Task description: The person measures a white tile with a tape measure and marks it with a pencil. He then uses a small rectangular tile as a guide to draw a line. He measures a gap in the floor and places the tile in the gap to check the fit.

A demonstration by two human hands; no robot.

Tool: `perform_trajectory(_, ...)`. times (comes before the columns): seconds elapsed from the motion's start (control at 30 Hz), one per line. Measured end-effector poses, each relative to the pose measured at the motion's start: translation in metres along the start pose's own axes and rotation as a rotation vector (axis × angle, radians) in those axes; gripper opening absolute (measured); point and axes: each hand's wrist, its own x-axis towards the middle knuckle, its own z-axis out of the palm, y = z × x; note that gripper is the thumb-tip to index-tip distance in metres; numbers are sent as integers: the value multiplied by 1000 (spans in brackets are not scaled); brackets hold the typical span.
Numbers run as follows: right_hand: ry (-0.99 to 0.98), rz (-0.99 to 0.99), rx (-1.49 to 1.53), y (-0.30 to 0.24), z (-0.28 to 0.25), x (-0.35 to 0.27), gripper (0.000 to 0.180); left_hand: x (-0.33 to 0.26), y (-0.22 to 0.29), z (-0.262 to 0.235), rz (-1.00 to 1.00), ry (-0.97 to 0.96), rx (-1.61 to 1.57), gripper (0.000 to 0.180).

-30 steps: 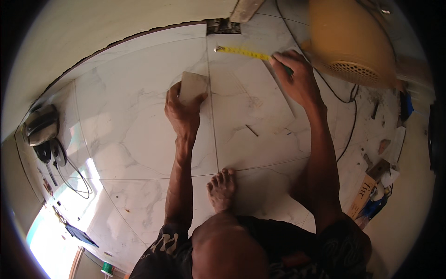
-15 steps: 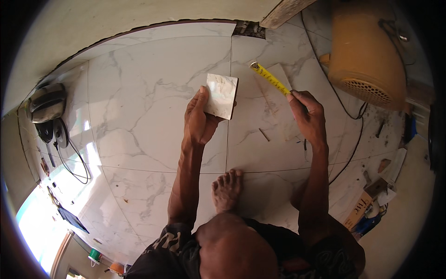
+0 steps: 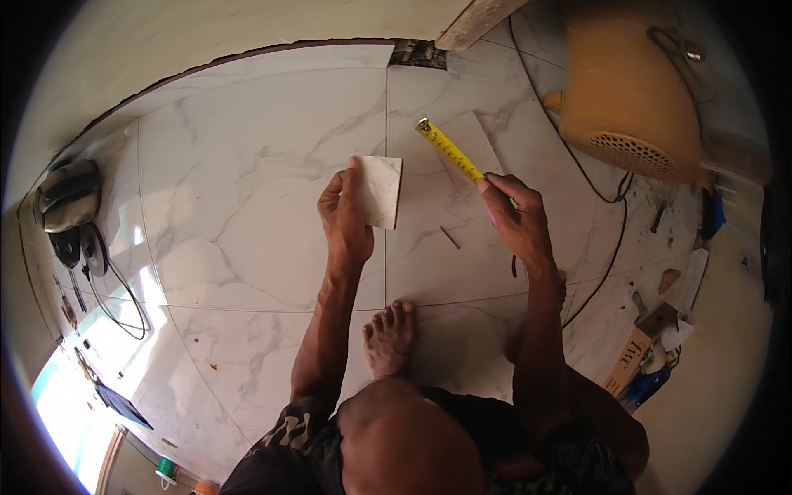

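My left hand (image 3: 345, 216) grips a small rectangular piece of white marble-look tile (image 3: 381, 190) by its left edge, held above the tiled floor (image 3: 247, 198). My right hand (image 3: 518, 221) holds a tape measure, its yellow blade (image 3: 449, 149) sticking out up and to the left, with the metal hook end free in the air near the tile piece's upper right. A larger cut tile piece (image 3: 470, 153) lies on the floor under the blade. A small dark pencil-like stick (image 3: 450, 238) lies on the floor between my hands. My bare foot (image 3: 389, 337) rests below.
A big yellow-orange machine housing (image 3: 627, 91) with a black cable (image 3: 606, 247) stands at the upper right. Power tools (image 3: 70, 206) with cords lie at the far left. A cardboard box (image 3: 631, 363) and clutter sit at the right. A wall base runs along the top.
My left hand lifted the tile piece off the floor and drew it nearer. My right hand pulled back with the tape, its blade now raised and angled up-left.
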Motion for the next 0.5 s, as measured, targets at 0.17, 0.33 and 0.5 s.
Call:
perform_trajectory(0.17, 21, 20, -36, 1, -7, -2, 37, -4, 2, -1, -56, -121, -87, 32)
perform_trajectory(0.33, 57, 25, -28, 2, -8, -6, 37, -8, 2, -1, -114, -199, -65, 32)
perform_trajectory(0.5, 98, 96, -38, 0, -19, -10, 37, -14, 7, 9, -76, -185, -8, 38)
